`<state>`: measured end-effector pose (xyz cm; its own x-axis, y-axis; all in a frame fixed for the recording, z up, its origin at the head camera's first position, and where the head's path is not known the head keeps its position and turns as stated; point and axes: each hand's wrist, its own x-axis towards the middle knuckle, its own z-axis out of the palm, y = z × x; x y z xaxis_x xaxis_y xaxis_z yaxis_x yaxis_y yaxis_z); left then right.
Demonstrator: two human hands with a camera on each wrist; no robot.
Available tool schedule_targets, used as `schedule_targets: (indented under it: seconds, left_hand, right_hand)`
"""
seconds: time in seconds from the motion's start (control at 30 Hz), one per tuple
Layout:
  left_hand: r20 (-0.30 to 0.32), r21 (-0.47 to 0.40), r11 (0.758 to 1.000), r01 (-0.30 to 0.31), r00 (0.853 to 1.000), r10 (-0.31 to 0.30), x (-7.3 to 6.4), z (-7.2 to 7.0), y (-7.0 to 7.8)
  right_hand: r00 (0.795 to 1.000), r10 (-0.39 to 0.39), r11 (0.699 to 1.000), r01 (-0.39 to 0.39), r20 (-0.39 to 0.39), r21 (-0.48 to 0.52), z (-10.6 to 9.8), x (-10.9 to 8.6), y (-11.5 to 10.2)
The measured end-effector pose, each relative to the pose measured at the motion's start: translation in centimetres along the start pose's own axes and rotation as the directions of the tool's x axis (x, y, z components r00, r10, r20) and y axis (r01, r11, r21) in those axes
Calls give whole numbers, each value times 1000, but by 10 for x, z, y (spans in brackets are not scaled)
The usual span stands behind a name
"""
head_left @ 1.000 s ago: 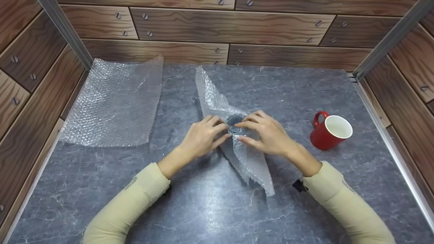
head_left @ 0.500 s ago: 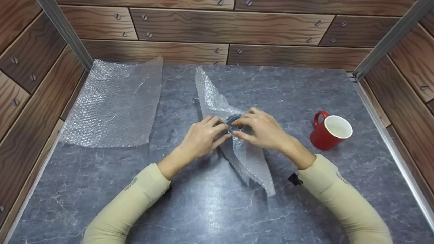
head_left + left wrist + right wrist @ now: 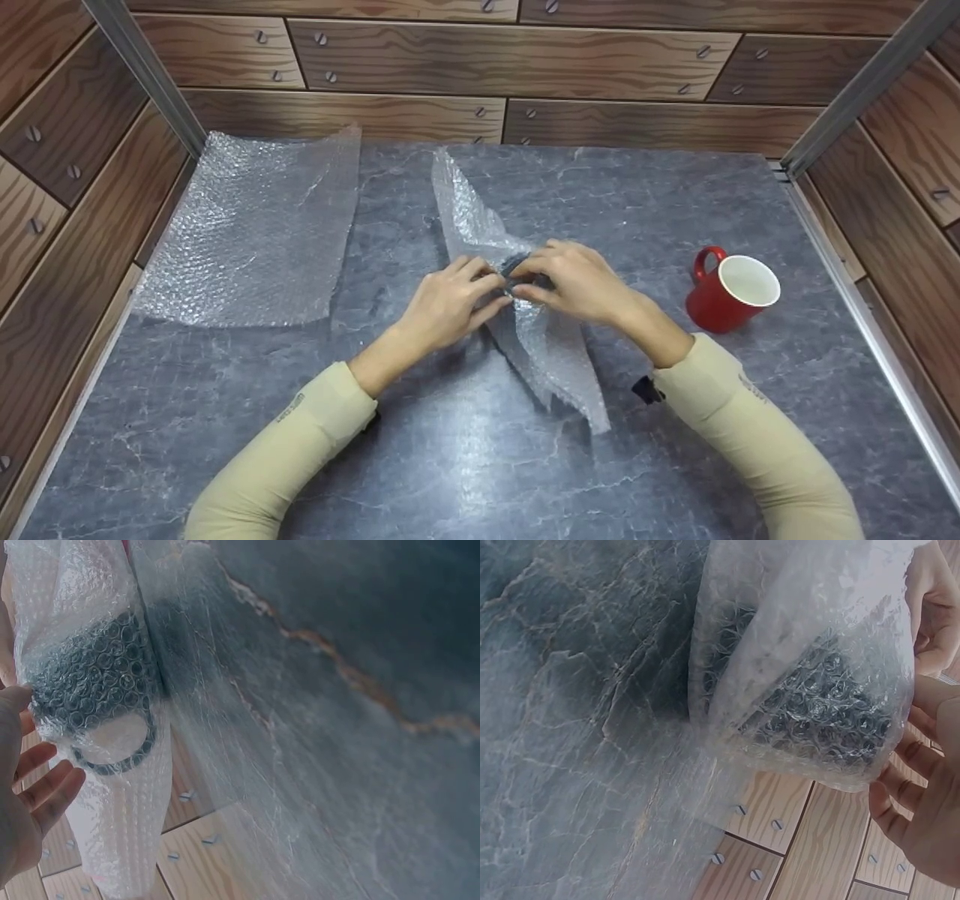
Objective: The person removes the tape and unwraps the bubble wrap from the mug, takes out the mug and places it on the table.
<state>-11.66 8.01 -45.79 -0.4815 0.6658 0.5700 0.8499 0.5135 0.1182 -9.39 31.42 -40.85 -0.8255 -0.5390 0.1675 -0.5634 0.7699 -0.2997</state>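
A dark mug (image 3: 97, 675) with a ring-like handle shows through a sheet of bubble wrap (image 3: 555, 356) wound around it, near the table's middle. Loose ends of the wrap stick out toward the back and front. My left hand (image 3: 454, 296) pinches the wrap at the mug's rim from the left, its other fingers spread beside the mug in the left wrist view. From the right, my right hand (image 3: 581, 281) pinches the wrap at the same rim with thumb and fingers. The mug's opening is mostly hidden between the hands in the head view.
A red mug (image 3: 720, 304) with a white inside stands to the right, handle toward the back left. Another flat sheet of bubble wrap (image 3: 255, 232) lies at the back left. Wood-patterned panels (image 3: 480, 56) enclose the grey marbled table (image 3: 420, 465) at the back and sides.
My right hand has moved left and slightly back over the wrapped mug's rim, covering more of the opening. My left hand, the red mug and the flat sheet have stayed put.
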Motion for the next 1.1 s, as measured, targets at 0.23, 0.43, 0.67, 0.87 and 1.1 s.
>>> schedule_targets:
  seconds: [0.23, 0.43, 0.67, 0.87, 1.1]
  left_hand:
    - [-6, -7, 1000, 1, 1000, -2, 0, -1, 0]
    - [-7, -8, 1000, 4, 1000, -4, 0, -1, 0]
    - [-8, -1, 1000, 6, 1000, -6, 0, 0, 0]
    - [-7, 1, 1000, 7, 1000, -7, 0, 0, 1]
    - [-1, -1, 1000, 9, 1000, -9, -1, 0, 1]
  right_hand:
    - [999, 29, 1000, -29, 43, 8, -2, 5, -2]
    - [999, 7, 1000, -6, 31, -20, -1, 7, -1]
    - [1000, 0, 1000, 0, 17, -16, 2, 8, 0]
    - [1000, -2, 1000, 2, 8, -18, 3, 9, 0]
    - [1000, -2, 1000, 2, 0, -26, 4, 9, 0]
